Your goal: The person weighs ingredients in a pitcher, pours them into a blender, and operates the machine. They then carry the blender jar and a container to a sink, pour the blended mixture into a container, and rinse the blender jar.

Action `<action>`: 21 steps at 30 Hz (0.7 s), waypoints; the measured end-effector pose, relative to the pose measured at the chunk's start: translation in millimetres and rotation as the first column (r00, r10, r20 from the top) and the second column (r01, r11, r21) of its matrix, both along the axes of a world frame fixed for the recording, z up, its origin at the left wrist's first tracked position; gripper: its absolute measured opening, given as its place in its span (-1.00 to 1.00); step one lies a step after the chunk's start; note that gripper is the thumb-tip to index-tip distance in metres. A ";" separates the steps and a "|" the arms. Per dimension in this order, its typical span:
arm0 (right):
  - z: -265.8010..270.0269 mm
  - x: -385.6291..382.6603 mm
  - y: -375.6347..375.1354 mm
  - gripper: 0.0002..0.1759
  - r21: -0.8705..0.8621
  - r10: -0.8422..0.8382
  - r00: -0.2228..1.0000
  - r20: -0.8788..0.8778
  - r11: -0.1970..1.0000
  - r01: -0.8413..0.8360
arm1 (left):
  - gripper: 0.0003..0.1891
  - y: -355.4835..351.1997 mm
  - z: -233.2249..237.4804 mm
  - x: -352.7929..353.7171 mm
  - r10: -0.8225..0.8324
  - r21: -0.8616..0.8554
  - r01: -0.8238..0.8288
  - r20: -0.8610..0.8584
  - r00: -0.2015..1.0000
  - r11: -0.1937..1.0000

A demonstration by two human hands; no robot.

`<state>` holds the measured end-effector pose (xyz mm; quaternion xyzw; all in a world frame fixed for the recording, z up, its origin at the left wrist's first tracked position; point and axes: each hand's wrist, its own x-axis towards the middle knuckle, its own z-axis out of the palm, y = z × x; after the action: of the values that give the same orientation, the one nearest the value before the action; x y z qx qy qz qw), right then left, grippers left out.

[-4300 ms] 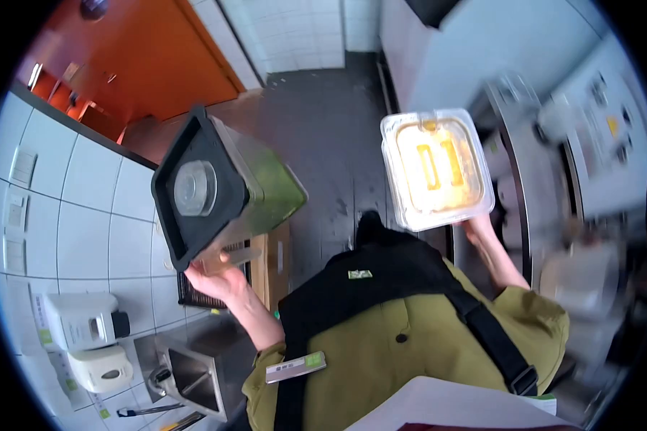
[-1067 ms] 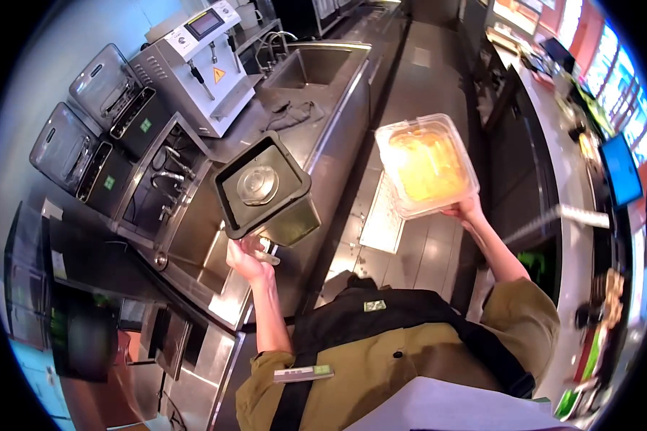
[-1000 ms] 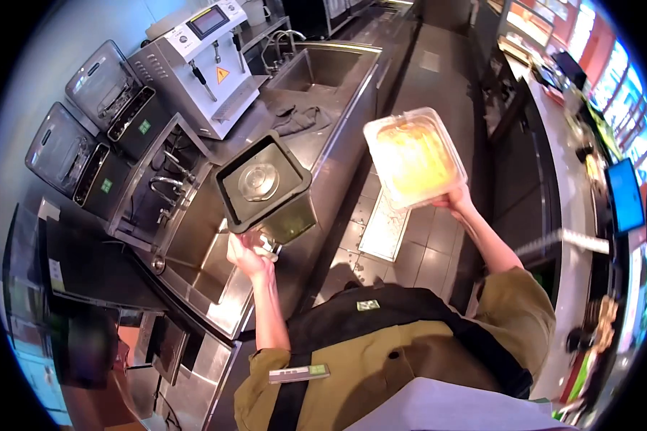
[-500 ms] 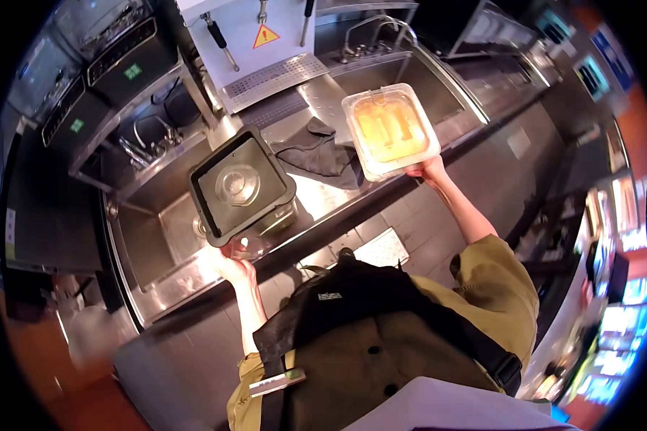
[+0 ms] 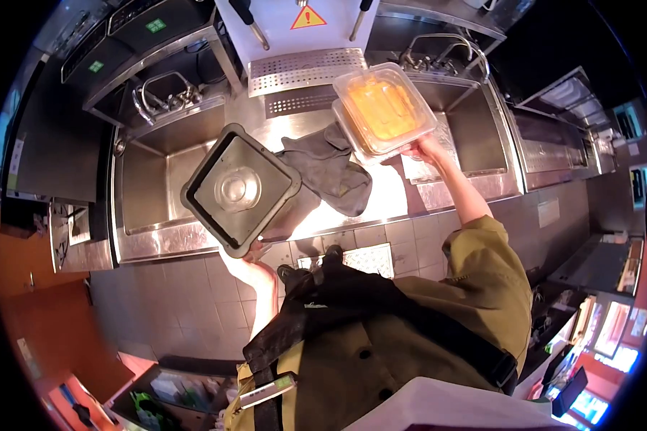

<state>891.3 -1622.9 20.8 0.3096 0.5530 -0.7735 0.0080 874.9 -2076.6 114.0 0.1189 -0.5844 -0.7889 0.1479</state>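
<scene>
In my left hand (image 5: 250, 264) is a square black container (image 5: 226, 241) with a round clear piece (image 5: 239, 188) in its middle; my fingers grip its near corner. The container hangs over the counter beside the left sink. My right hand (image 5: 425, 147) holds a clear square tub (image 5: 428, 118) by its near right corner. Orange-yellow contents (image 5: 384, 108) show through the tub. A dark grey cloth (image 5: 327, 169) lies crumpled on the steel counter between the two. Both hands are partly hidden by what they hold.
The left sink (image 5: 151, 179) and right sink (image 5: 478, 129) flank the counter, each with taps behind. A perforated drip tray (image 5: 305, 70) sits at the back under a white panel with a warning sign (image 5: 308, 17). A grey tiled floor (image 5: 172, 294) lies below the counter edge.
The view has turned, and more of the right sink shows. The black container is more tilted, and the vessel seen under it before is now hidden. The tub is nearer the right sink.
</scene>
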 end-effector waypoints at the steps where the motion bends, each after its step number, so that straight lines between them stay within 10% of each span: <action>1: 11.9 -3.7 -5.4 -0.66 0.024 0.024 1.000 0.013 0.999 -0.024 | -0.74 4.8 3.1 3.8 -0.005 -0.050 0.006 0.017 1.000 0.999; 6: 2.3 -9.6 8.7 -0.66 -0.049 0.163 0.987 0.004 0.985 -0.163 | -0.59 3.5 8.2 21.1 -0.209 0.066 0.202 0.129 0.969 0.977; 7: 22.5 -1.5 -2.8 -0.61 -0.181 0.000 0.990 0.142 0.983 0.026 | -0.53 -7.0 -7.8 21.6 -0.316 0.134 0.312 0.008 0.949 0.940; 8: 52.7 16.1 -13.7 -0.58 -0.032 -0.062 0.972 0.228 0.997 0.071 | -0.53 8.1 20.4 26.1 -0.074 0.227 0.070 0.009 0.997 0.971; 10: 120.0 73.7 -73.5 -0.65 0.446 -0.057 0.975 0.213 0.894 -0.045 | -0.60 -66.0 18.5 9.1 0.059 -0.359 -0.005 0.140 0.988 0.933; 13: 178.0 53.5 -198.4 -0.79 0.525 0.185 0.923 -0.337 0.851 0.021 | -0.66 -69.3 99.6 -53.8 -0.200 -0.658 0.064 -0.134 0.971 0.751; 15: 204.3 12.2 -268.0 -0.74 0.837 0.386 0.837 -0.389 0.527 0.146 | -0.61 -65.0 94.7 -107.5 -0.483 -0.891 0.113 -0.129 0.866 0.439; 17: 196.1 -37.9 -302.2 -0.52 0.916 0.444 0.850 -0.283 -0.138 0.377 | -0.55 -57.4 91.1 -129.0 -0.624 -0.962 0.195 0.035 0.781 0.191; 20: 184.2 -70.5 -334.3 -0.40 0.988 0.281 0.951 0.130 -0.118 -0.100 | -0.46 -67.6 85.7 -134.2 -0.722 -0.997 0.065 0.078 0.687 -0.046; 21: 172.0 -74.4 -336.4 -0.38 0.970 0.290 0.957 0.014 -0.237 0.057 | -0.46 -68.3 95.5 -132.6 -0.702 -0.977 0.184 0.205 0.683 -0.106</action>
<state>816.9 -1959.3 192.8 0.0556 0.9702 -0.0719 -0.2245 742.3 -2144.8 209.5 -0.3790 -0.9047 -0.1940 0.0143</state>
